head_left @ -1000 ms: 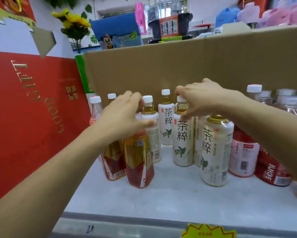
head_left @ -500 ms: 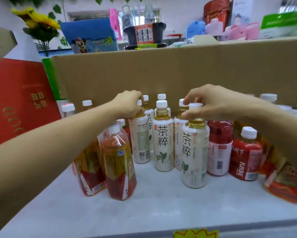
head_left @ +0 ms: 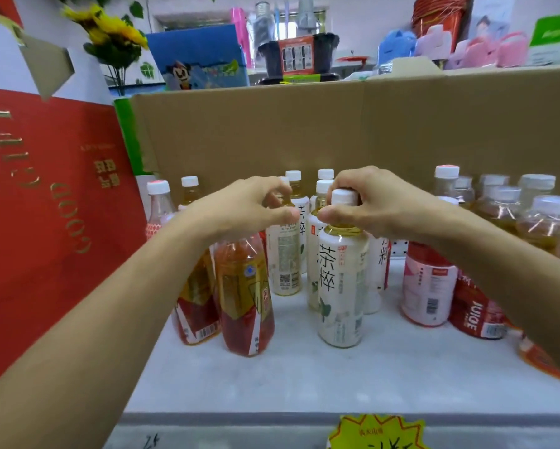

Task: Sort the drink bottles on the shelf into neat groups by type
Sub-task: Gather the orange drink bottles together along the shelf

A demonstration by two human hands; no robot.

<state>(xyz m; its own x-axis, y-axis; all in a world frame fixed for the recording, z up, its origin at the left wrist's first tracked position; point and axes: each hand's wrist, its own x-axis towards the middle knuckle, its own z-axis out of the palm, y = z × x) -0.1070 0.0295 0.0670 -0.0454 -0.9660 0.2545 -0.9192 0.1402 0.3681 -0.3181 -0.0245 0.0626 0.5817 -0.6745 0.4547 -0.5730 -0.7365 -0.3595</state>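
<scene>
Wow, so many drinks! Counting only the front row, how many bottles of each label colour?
Red-and-gold bottles: 2
White tea bottle: 1
Pink-and-white bottle: 1
Red JUICE bottle: 1
Orange bottle, half hidden at far right: 1
Total: 6
Bottles behind are too crowded to count.

The left hand covers the cap and neck of the rear tea bottle, so whether its fingers pinch it cannot be told. The right hand curls round and hides part of the cap of the front tea bottle. The right forearm hides the top of the juice bottle and most of an orange-labelled bottle, and the yellow price tag is cut off by the bottom edge.
</scene>
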